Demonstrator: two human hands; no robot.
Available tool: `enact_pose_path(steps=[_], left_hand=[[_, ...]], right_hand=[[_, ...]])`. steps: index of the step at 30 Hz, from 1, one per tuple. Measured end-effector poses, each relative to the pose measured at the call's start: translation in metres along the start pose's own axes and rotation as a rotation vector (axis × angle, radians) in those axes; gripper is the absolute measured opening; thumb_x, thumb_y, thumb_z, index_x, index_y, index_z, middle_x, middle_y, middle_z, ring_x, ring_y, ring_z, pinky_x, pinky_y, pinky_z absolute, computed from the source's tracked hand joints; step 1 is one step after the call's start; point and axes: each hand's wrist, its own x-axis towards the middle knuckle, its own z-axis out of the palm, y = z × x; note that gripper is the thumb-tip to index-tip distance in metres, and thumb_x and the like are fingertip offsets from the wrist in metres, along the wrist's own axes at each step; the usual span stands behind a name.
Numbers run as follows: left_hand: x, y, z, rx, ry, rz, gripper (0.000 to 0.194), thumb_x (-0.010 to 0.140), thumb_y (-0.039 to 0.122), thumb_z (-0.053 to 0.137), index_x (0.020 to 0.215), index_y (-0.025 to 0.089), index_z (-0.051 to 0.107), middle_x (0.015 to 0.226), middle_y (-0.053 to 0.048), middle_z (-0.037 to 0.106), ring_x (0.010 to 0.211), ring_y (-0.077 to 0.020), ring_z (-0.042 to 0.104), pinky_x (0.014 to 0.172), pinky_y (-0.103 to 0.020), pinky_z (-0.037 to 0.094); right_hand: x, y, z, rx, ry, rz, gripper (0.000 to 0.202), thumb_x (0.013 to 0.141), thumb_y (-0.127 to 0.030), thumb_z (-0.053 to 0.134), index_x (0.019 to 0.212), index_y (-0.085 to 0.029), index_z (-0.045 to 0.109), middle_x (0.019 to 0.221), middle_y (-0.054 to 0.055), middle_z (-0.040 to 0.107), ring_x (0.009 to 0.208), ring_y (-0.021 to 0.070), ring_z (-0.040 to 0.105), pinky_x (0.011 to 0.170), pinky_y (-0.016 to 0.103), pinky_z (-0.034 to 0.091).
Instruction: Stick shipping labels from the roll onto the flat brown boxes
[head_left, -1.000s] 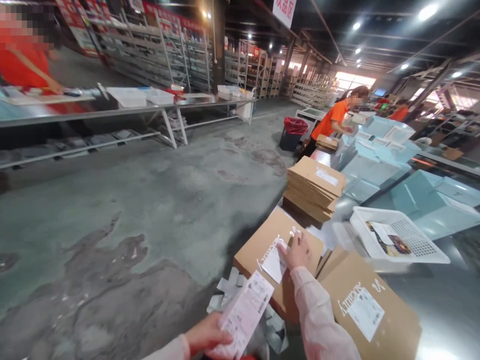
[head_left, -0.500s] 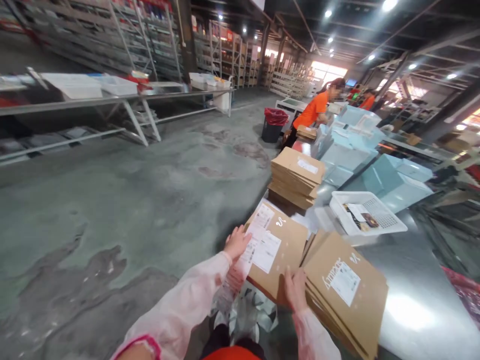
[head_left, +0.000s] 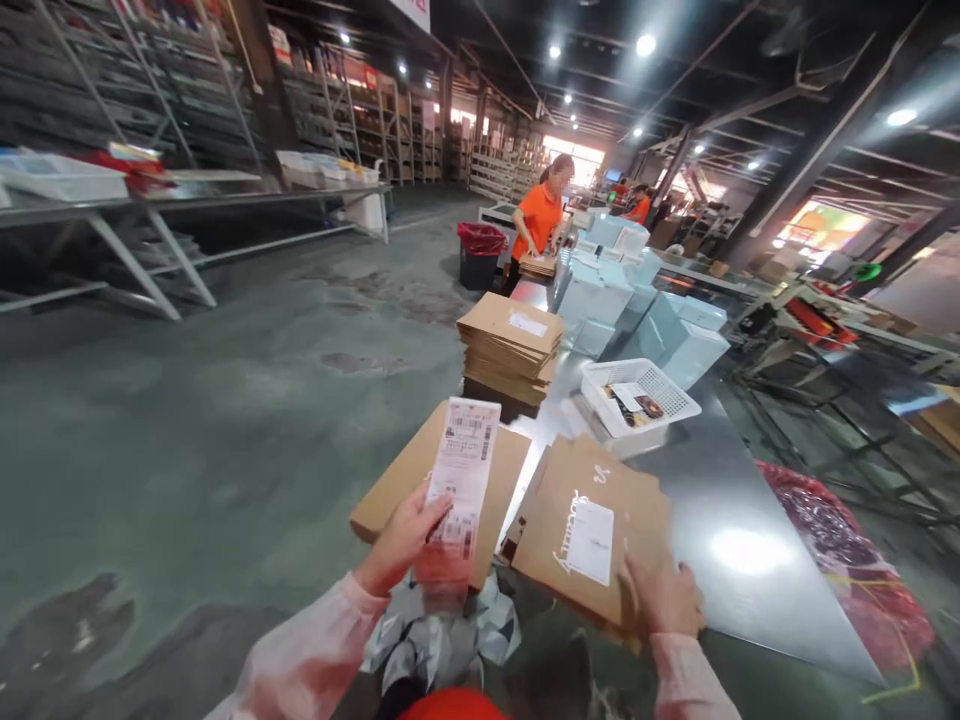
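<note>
My left hand (head_left: 405, 535) grips a strip of printed shipping labels (head_left: 466, 455), thumb on top, above a brown cardboard envelope (head_left: 401, 480). The strip's lower end is blurred. Right of it lies a stack of cardboard envelopes (head_left: 547, 530), the top one bearing a white label (head_left: 590, 543) and white lettering. At the near right side of this stack, my right hand (head_left: 667, 595) is closed on the edge, thumb over the top; some fingers are hard to make out.
A taller pile of cardboard envelopes (head_left: 510, 335) stands farther along the metal table (head_left: 742, 550). Behind it are a white basket (head_left: 637, 395) and pale blue bins (head_left: 596, 290). A co-worker in orange (head_left: 538, 220) handles envelopes beside a red-lined bin (head_left: 478, 255). Red plastic (head_left: 832, 560) hangs at right.
My left hand has lifted the label strip off the envelope. My right hand has moved from the left envelope to the right stack's far right edge. The view has swung right.
</note>
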Motion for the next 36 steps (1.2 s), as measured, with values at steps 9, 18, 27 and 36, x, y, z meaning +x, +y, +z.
enact_pose_path(steps=[9,18,27,36], left_hand=[[-0.041,-0.036,0.016,0.131,0.006,0.072,0.051,0.061,0.056,0.078,0.09,0.014,0.071,0.088,-0.007,0.073,0.081,-0.02,0.064,0.075,-0.028,0.05],[-0.035,-0.057,-0.013,0.217,0.348,0.083,0.056,0.052,0.064,0.075,0.046,0.018,0.044,0.046,0.006,0.041,0.049,-0.0084,0.036,0.049,-0.023,0.028],[-0.008,-0.084,-0.085,-0.01,0.01,-0.181,0.059,0.038,0.046,0.089,0.082,0.013,0.069,0.071,-0.002,0.066,0.064,-0.0158,0.056,0.065,-0.028,0.044],[-0.071,-0.109,-0.168,0.076,-0.201,-0.352,0.052,0.044,0.054,0.085,0.079,0.017,0.077,0.076,-0.005,0.073,0.078,-0.0256,0.065,0.077,-0.035,0.05]], right_hand=[[-0.134,-0.084,0.118,0.672,-0.852,-0.153,0.051,0.074,-0.062,0.063,0.098,-0.018,0.07,0.1,0.012,0.074,0.093,0.0298,0.068,0.085,0.044,0.054],[-0.083,-0.133,0.123,0.361,-0.953,-0.37,0.046,0.07,-0.062,0.066,0.077,-0.017,0.077,0.074,0.009,0.075,0.07,0.0254,0.069,0.064,0.033,0.055],[-0.039,-0.144,0.221,0.047,-0.471,-0.504,0.018,0.077,-0.034,0.063,0.076,-0.022,0.076,0.11,0.008,0.07,0.095,0.0218,0.065,0.09,0.035,0.05],[-0.023,-0.153,0.287,-0.496,-0.355,-0.549,0.077,0.081,-0.046,0.058,0.143,-0.005,0.036,0.152,0.026,0.025,0.142,0.0392,0.018,0.11,0.061,0.017]])
